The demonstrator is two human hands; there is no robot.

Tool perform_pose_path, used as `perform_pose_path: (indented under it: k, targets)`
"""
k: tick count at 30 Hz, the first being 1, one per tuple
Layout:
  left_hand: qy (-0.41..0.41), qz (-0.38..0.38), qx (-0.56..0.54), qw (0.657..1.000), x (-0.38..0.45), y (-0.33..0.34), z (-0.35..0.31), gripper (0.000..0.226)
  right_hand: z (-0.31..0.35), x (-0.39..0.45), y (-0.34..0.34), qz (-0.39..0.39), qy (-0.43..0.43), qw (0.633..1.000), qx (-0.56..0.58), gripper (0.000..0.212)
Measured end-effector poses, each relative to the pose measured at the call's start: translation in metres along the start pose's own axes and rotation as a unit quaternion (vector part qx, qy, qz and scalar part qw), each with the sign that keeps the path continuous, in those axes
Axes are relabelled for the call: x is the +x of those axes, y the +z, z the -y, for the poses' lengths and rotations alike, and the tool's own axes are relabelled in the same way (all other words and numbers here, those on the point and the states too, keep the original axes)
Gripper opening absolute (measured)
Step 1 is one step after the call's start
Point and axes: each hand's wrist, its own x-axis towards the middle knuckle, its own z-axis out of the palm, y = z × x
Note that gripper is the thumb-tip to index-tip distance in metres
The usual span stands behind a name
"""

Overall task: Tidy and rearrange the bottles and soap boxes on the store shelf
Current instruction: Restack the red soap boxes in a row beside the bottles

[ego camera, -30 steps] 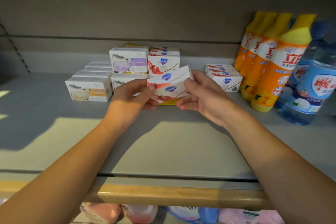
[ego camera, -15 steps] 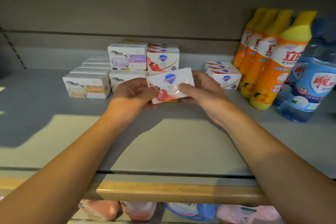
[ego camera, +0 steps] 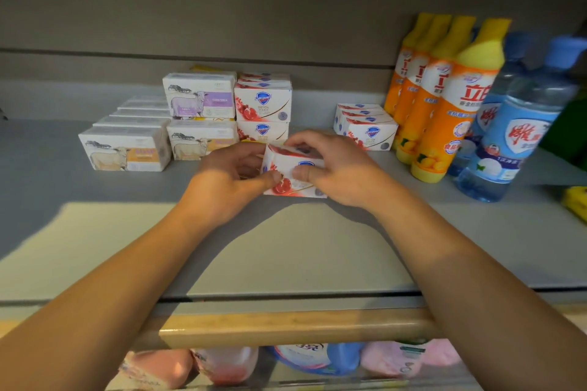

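Both my hands hold one white and red soap box [ego camera: 293, 173] low over the grey shelf [ego camera: 286, 247], in front of a stack of like red soap boxes [ego camera: 263, 105]. My left hand [ego camera: 228, 178] pinches its left end with thumb and fingers. My right hand [ego camera: 333, 168] grips its right end and top. White sheep-print soap boxes [ego camera: 127, 149] stand in rows at the left. Another row of red soap boxes [ego camera: 368, 127] sits to the right. Orange bottles with yellow caps [ego camera: 444, 98] and blue bottles [ego camera: 514, 127] line the right side.
A wooden rail [ego camera: 295, 327] runs along the shelf's front edge. Pink and blue packs [ego camera: 305, 359] lie on the shelf below. A yellow object [ego camera: 576, 201] shows at the far right edge. The grey back wall rises behind the goods.
The soap box has been turned from tilted in the air to upright and brought down toward the shelf. Both hands moved forward and down with it.
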Motion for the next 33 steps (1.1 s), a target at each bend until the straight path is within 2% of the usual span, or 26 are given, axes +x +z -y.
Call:
perform_pose_path:
  k: [4, 8, 11, 13, 16, 19, 25, 33]
  targets:
    - [0.017, -0.051, 0.114, 0.992, 0.001, 0.005, 0.004, 0.018, -0.021, -0.007, -0.012, -0.003, 0.056, 0.995, -0.079, 0.040]
    - [0.073, -0.069, 0.294, 0.950, 0.001, 0.004, 0.010, 0.032, -0.052, -0.025, -0.022, -0.022, 0.146, 0.975, -0.167, 0.045]
    - [0.062, 0.011, 0.397, 0.916, 0.004, 0.010, 0.012, 0.062, -0.057, -0.031, -0.021, -0.042, 0.173, 0.961, -0.210, 0.051]
    - [0.032, 0.057, 0.435, 0.898, 0.004, 0.013, 0.014, 0.076, -0.052, -0.036, -0.019, -0.081, 0.143, 0.955, -0.248, 0.053]
    - [0.023, 0.058, 0.437, 0.897, 0.004, 0.013, 0.016, 0.080, -0.045, -0.052, -0.010, -0.123, 0.058, 0.943, -0.303, 0.051]
    - [0.021, 0.059, 0.434, 0.899, 0.005, 0.013, 0.017, 0.082, -0.049, -0.056, -0.004, -0.134, 0.034, 0.929, -0.343, 0.052]
    - [0.027, 0.057, 0.421, 0.905, 0.007, 0.012, 0.022, 0.077, -0.081, -0.013, -0.012, -0.073, 0.094, 0.920, -0.373, 0.055]
    - [0.030, 0.048, 0.411, 0.910, 0.008, 0.011, 0.023, 0.083, -0.108, 0.010, -0.014, -0.111, 0.116, 0.911, -0.380, 0.054]
